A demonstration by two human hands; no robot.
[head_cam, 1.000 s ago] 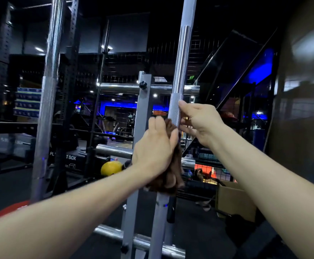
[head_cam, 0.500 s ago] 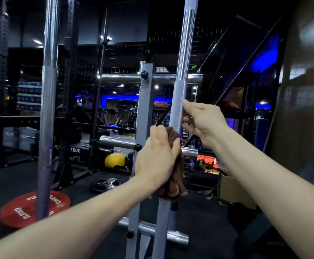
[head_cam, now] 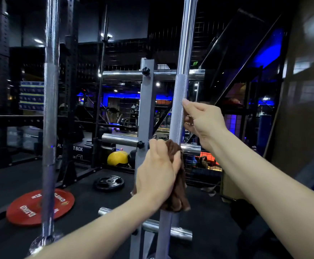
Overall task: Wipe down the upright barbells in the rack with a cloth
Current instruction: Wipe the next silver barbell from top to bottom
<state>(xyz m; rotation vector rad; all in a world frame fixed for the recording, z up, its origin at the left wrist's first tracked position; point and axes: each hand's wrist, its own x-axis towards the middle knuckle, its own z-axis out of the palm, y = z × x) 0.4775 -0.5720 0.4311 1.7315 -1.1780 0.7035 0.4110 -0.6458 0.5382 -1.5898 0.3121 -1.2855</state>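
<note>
We are in a dim gym with blue lights far back, black rubber floor (head_cam: pixel 31 176) underfoot. A grey rack post (head_cam: pixel 145 113) with chrome pegs stands ahead.

The bar (head_cam: pixel 180 94) we are wiping stands upright just right of the post, leaning slightly right toward its top; its long axis runs nearly straight up and down. Our left hand (head_cam: pixel 157 174) wraps a brown cloth (head_cam: pixel 176 184) around the bar, grip closed on cloth and steel together. Our right hand (head_cam: pixel 203 122) sits directly above it on the knurled stretch, thumb and fingers pinching the bar to steady it. We judge the cloth can only travel along the bar, and the right hand blocks the way up, so down is the free direction.

A second bar (head_cam: pixel 49 118) stands upright well to the left, untouched.

Writing: a red plate (head_cam: pixel 40 206) on the floor reads "ELEIKO"; a black box (head_cam: pixel 72 148) behind reads "PL… T BOX", partly hidden. A black plate (head_cam: pixel 108 183) lies nearby.
</note>
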